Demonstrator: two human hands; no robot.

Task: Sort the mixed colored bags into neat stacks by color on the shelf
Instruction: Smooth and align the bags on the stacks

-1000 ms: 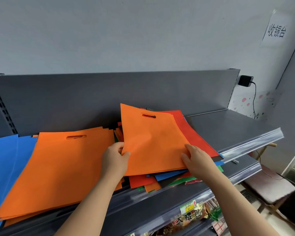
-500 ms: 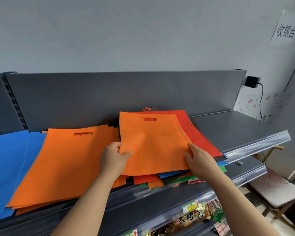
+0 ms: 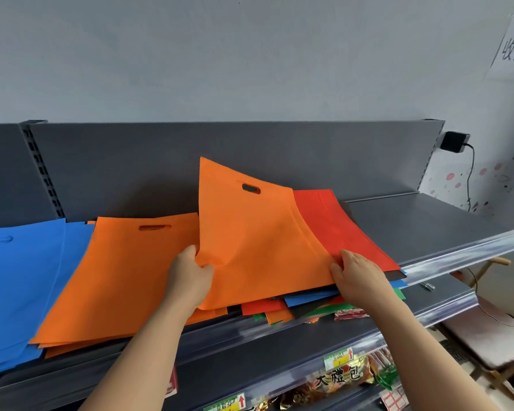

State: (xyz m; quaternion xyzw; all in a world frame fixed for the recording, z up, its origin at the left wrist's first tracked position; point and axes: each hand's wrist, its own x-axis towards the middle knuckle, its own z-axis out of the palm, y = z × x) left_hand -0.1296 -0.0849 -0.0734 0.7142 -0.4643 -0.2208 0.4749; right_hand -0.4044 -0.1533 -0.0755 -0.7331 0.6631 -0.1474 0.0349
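Note:
My left hand (image 3: 190,274) pinches the lower left edge of an orange bag (image 3: 250,244) and lifts its left side off the mixed pile (image 3: 309,304). My right hand (image 3: 356,274) grips the same bag at its lower right edge. A red bag (image 3: 341,229) lies directly beneath it on the pile, with blue, green, black and orange bag edges sticking out below. Left of the pile lies the orange stack (image 3: 125,274), and further left the blue stack (image 3: 21,280), all on the grey shelf (image 3: 428,223).
The shelf's right end is bare grey metal with a clear plastic price rail (image 3: 463,253) along its front. Lower shelves hold snack packets (image 3: 339,378). A black adapter (image 3: 454,140) with a cable hangs on the wall at right, above a stool (image 3: 493,333).
The orange bag lay flat on the pile half a second ago; now its left side and far corner are raised, held by both hands. The camera has shifted slightly.

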